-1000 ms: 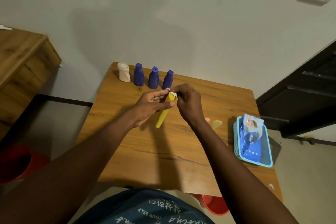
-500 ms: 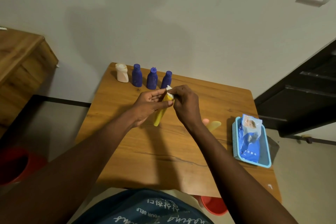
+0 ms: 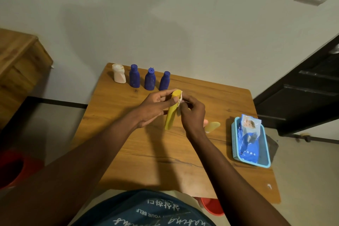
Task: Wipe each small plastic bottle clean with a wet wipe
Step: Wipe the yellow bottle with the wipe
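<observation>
Slippage loomed: left hand (image 3: pixel 156 109) gripped the yellow bottle (image 3: pixel 169 118) only near its cap, right hand (image 3: pixel 192 113) pinching the wet wipe (image 3: pixel 180 99) against it.

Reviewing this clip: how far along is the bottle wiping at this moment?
Likely done, though cleanliness can't be judged: the white bottle and three blue bottles stand in a row at the far edge of the table. In hand: the left hand grips the yellow bottle while the right hand pinches a wet wipe against its upper end. Left: the pale yellow bottle lying beside the right wrist appears to be waiting.
</observation>
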`<action>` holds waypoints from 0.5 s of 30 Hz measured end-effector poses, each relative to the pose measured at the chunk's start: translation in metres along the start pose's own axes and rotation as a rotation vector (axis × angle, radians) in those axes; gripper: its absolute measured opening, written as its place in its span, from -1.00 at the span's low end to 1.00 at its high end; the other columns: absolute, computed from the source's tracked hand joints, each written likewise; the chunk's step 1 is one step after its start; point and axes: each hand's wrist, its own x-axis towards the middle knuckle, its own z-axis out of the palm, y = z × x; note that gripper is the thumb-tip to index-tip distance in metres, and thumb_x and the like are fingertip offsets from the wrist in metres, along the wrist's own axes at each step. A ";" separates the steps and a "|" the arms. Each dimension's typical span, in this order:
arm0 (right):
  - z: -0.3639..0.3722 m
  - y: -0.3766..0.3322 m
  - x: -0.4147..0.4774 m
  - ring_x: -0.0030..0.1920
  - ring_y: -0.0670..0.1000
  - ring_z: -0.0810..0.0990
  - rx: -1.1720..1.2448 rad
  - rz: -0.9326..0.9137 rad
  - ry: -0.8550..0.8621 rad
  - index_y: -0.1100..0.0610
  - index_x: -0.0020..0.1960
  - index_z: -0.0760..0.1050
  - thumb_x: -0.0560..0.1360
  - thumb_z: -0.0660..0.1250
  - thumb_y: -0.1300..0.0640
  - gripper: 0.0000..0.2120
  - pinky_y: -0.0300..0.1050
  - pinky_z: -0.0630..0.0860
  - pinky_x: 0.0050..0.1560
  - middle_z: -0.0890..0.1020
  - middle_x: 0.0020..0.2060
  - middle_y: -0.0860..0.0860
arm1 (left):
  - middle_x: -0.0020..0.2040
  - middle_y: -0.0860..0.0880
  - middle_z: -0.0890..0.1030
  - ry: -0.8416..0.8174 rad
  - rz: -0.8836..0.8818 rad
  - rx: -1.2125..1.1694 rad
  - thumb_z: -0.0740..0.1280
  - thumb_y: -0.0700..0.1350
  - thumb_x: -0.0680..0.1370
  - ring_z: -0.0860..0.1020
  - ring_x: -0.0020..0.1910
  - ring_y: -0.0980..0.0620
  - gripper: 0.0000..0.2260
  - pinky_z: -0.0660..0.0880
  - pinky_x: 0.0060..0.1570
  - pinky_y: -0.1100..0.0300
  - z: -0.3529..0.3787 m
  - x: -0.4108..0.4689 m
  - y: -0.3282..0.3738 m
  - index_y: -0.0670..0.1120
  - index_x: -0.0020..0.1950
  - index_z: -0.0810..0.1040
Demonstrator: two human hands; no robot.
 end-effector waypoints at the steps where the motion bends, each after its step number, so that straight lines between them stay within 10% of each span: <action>1: 0.000 0.002 -0.004 0.12 -0.16 0.64 0.015 0.009 0.005 0.10 0.24 0.67 0.60 0.33 0.24 -0.74 -0.25 0.58 0.15 0.72 0.11 -0.06 | 0.40 0.02 0.55 0.017 -0.008 -0.018 0.44 0.00 0.56 0.53 0.37 0.03 -0.51 0.45 0.37 -0.13 0.000 0.002 -0.002 0.02 0.48 0.46; 15: -0.015 0.033 -0.009 -0.10 -0.09 0.66 -0.012 0.074 0.034 0.14 0.01 0.67 0.53 0.37 0.29 -0.86 -0.05 0.63 -0.01 0.72 -0.14 -0.05 | 0.21 -0.02 0.66 0.076 -0.005 0.199 0.42 -0.08 0.59 0.61 0.23 0.06 -0.65 0.55 0.27 0.07 0.017 0.022 -0.014 -0.04 0.38 0.56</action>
